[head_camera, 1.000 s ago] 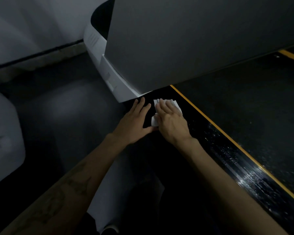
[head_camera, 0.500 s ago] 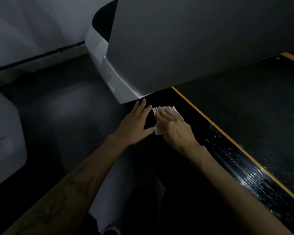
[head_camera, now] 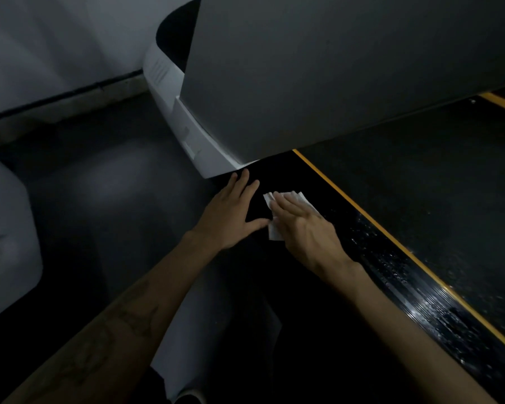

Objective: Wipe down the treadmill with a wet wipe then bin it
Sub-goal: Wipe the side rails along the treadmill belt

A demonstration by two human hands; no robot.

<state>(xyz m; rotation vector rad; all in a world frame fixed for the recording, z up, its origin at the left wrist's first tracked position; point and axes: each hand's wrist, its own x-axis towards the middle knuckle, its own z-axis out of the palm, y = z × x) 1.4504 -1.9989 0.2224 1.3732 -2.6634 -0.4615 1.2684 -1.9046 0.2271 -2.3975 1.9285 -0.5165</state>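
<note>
Right hand [head_camera: 306, 231] slid back along treadmill side rail [head_camera: 420, 298], flat, pressing wet wipe [head_camera: 302, 199]; left hand [head_camera: 231, 218] flat, holding nothing

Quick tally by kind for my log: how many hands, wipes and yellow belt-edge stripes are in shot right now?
Hands: 2, the left hand flat on the black side rail, the right hand pressing the wipe.
Wet wipes: 1, the white wipe.
Yellow stripes: 2, the near stripe and the far stripe.
Total: 5

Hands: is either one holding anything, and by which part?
Neither grips anything. The right hand presses flat on the middle of the white folded wet wipe; the left hand rests bare beside it.
</note>
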